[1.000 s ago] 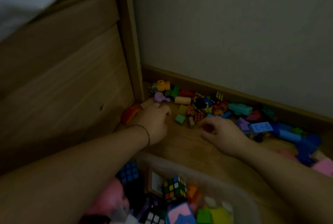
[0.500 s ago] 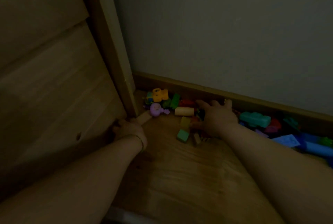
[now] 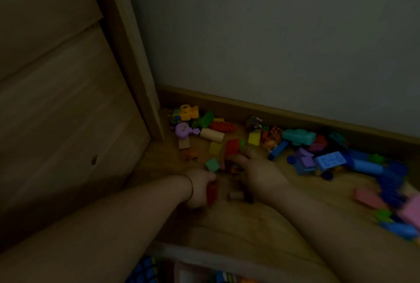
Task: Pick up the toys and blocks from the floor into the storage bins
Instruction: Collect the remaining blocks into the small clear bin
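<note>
Many coloured toys and blocks lie on the wooden floor along the wall: a yellow toy (image 3: 188,111), a purple round toy (image 3: 182,130), a cream cylinder (image 3: 212,135), a green cube (image 3: 213,164), a teal toy (image 3: 298,136) and several blue pieces (image 3: 366,166). My left hand (image 3: 200,188) is curled round a red block (image 3: 212,191) just above the floor. My right hand (image 3: 254,169) lies over a small heap of blocks with its fingers curled into them; a red brick (image 3: 232,147) sits at its fingertips. The clear storage bin (image 3: 204,257) shows at the bottom edge.
A wooden bed frame (image 3: 68,112) and its post (image 3: 134,55) fill the left side. A wall with a wooden skirting board (image 3: 295,114) closes off the back. Pink blocks (image 3: 368,198) lie at the right. A small wooden cylinder (image 3: 236,195) rests between my hands.
My left hand has come away from the bed frame toward the middle, holding a red block. My right hand has drawn back from the wall, raking blocks along. The bin rim is in view again.
</note>
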